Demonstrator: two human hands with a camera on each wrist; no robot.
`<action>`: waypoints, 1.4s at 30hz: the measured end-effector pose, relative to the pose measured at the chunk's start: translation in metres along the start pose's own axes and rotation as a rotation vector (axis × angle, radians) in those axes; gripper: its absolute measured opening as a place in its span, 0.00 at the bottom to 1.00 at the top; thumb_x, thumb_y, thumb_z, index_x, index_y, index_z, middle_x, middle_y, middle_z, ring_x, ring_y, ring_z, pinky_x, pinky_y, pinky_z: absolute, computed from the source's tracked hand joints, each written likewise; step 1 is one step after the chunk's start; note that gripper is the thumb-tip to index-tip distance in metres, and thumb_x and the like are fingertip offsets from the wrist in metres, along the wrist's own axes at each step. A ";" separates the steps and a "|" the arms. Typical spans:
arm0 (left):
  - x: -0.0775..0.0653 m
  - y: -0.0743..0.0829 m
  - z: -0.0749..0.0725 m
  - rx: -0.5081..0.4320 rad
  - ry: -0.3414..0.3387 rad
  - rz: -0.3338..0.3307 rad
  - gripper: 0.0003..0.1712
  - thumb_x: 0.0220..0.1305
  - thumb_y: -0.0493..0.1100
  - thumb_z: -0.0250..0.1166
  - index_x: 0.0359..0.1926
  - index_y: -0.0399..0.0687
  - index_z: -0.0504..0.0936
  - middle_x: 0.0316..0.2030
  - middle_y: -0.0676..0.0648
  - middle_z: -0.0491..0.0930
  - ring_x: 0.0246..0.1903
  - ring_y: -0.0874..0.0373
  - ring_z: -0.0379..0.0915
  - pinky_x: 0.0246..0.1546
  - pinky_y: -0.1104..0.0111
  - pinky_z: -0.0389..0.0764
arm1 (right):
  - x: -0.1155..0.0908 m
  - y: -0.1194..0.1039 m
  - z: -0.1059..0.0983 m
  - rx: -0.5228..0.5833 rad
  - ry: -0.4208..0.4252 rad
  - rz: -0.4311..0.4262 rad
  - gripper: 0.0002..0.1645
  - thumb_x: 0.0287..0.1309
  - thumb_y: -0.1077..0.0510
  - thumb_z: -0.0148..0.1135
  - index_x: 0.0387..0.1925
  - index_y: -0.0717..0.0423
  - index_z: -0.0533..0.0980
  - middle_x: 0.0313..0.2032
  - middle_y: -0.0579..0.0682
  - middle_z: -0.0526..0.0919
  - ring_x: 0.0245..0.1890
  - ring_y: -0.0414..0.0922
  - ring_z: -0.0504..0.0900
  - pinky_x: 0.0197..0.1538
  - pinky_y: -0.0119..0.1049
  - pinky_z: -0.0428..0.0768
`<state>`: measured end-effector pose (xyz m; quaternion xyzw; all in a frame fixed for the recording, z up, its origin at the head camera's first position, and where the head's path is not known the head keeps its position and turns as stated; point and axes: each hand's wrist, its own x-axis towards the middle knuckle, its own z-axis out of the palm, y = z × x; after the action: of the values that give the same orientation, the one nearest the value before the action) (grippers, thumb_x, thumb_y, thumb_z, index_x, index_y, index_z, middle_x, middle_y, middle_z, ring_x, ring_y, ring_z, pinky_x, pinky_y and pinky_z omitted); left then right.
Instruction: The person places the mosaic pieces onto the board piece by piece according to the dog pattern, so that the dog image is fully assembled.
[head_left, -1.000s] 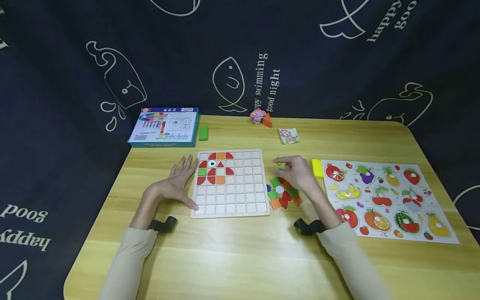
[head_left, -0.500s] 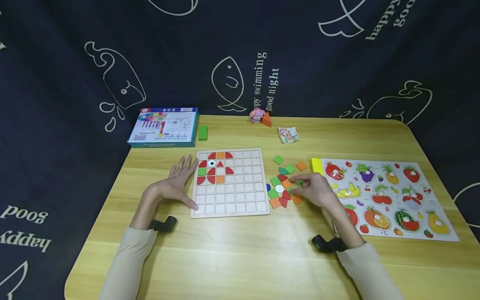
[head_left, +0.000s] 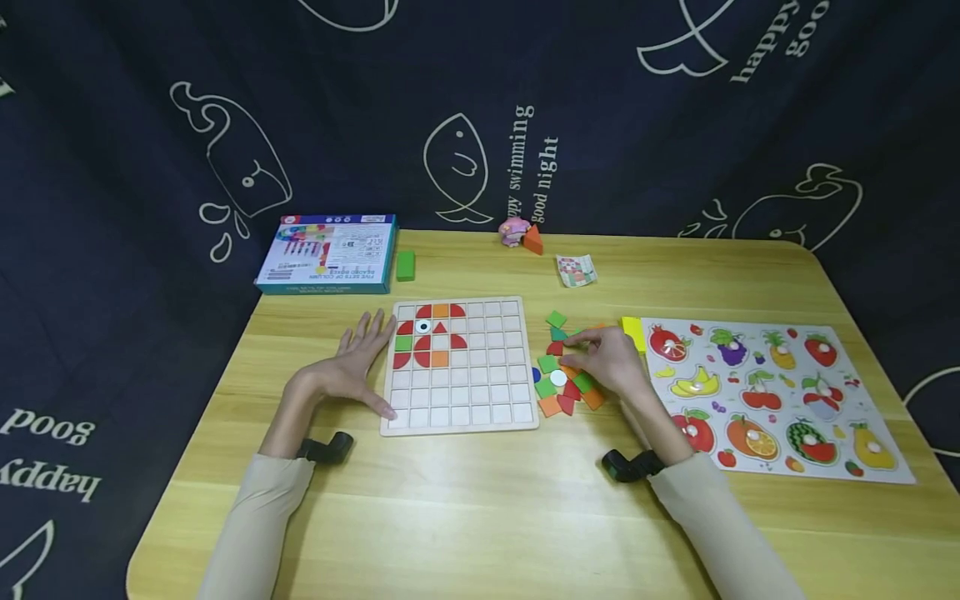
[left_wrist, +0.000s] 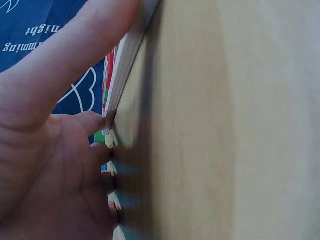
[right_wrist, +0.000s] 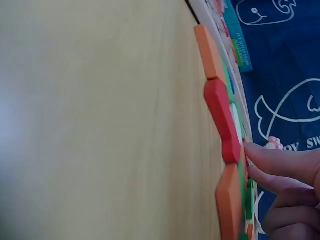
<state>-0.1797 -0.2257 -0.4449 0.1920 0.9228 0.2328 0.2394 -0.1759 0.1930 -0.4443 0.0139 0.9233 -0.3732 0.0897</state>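
Observation:
My left hand (head_left: 348, 367) rests at the left edge of a wooden grid board (head_left: 480, 392), fingers spread, thumb at its lower left corner. Red, orange and green tiles plus an eye tile (head_left: 423, 327) fill part of the board's upper left. My right hand (head_left: 611, 358) hovers low over a pile of loose tiles right of the board. Its thumb and index finger are apart, at the pile near a red tile (head_left: 555, 348). In the right wrist view, those fingertips touch the pile behind a red tile (right_wrist: 222, 120); whatever lies between them is mostly hidden.
A fruit puzzle board (head_left: 780, 400) lies at the right, beside a yellow block (head_left: 633, 333). At the back are a box (head_left: 330, 254), a green block (head_left: 406, 266), a pink figure (head_left: 513, 232), an orange triangular block (head_left: 533, 240) and a small picture card (head_left: 576, 271).
My right hand moved right and nearer over the pile, then back left and farther. Some tiles in the pile shifted, a red one leftward. My left hand stayed still.

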 end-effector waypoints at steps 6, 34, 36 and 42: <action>0.002 -0.001 0.002 0.008 0.003 0.011 0.87 0.27 0.68 0.80 0.76 0.52 0.28 0.75 0.39 0.19 0.74 0.40 0.10 0.73 0.41 0.24 | 0.011 -0.006 0.005 0.011 -0.024 -0.091 0.17 0.51 0.58 0.72 0.46 0.53 0.84 0.14 0.45 0.63 0.15 0.42 0.61 0.17 0.28 0.55; 0.000 -0.003 0.000 -0.002 0.000 -0.011 0.88 0.25 0.68 0.80 0.76 0.54 0.27 0.75 0.41 0.18 0.74 0.42 0.09 0.73 0.42 0.24 | 0.026 0.001 -0.019 -0.027 -0.159 -0.038 0.15 0.50 0.55 0.73 0.42 0.52 0.84 0.15 0.45 0.65 0.17 0.44 0.62 0.20 0.31 0.59; 0.001 -0.004 0.000 -0.001 -0.001 -0.013 0.88 0.25 0.69 0.80 0.76 0.54 0.27 0.75 0.42 0.18 0.74 0.43 0.09 0.73 0.42 0.24 | 0.028 0.000 -0.019 -0.048 -0.135 -0.039 0.15 0.49 0.52 0.74 0.39 0.52 0.84 0.18 0.45 0.68 0.19 0.44 0.63 0.22 0.31 0.60; 0.002 -0.005 0.001 -0.001 -0.001 -0.013 0.88 0.25 0.69 0.80 0.76 0.55 0.27 0.75 0.42 0.17 0.74 0.43 0.09 0.73 0.43 0.24 | 0.032 -0.001 -0.021 -0.053 -0.167 -0.061 0.16 0.49 0.52 0.74 0.41 0.52 0.83 0.16 0.45 0.65 0.19 0.44 0.60 0.24 0.32 0.58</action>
<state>-0.1816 -0.2284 -0.4490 0.1861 0.9237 0.2317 0.2417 -0.2108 0.2054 -0.4342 -0.0480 0.9221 -0.3510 0.1554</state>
